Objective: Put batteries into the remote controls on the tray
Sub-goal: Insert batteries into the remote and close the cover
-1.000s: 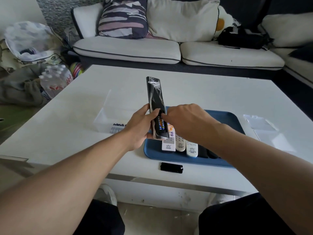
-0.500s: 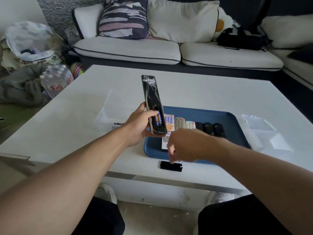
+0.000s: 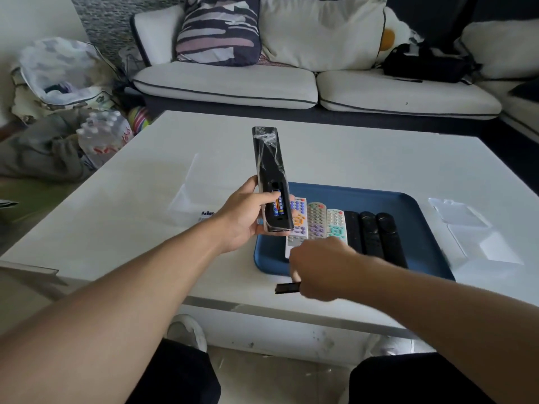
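Since the frame half a second earlier, the right hand [image 3: 320, 268] has dropped from above the tray's near rim to the table's near edge, where its fingers now reach the black battery cover [image 3: 287, 288]. The cover itself has not shifted. Whether the fingers already pinch it cannot be told: the hand hides its right end and the fingertips are blurred.

The left hand [image 3: 248, 217] keeps its grip on the long black remote [image 3: 271, 176], thumb over the open compartment and fingers curled beneath. The remote is held back-side up above the tray's left edge, tilted away from the person, with clear film wrapped around it. Two batteries [image 3: 278, 206] sit side by side in the open compartment.

The blue tray [image 3: 408, 205] lies near the table's near edge, right of centre. A row of six remotes rests in it: three light-coloured remotes [image 3: 316, 223] with coloured buttons on the left, three black remotes [image 3: 370, 231] on the right. The right hand and forearm cover their near ends.

A clear plastic box [image 3: 186, 196] stands left of the tray; its contents are hard to make out. Clear plastic packaging [image 3: 466, 225] lies at the table's right edge. The white table [image 3: 350, 153] fronts a sofa [image 3: 291, 83] with cushions.
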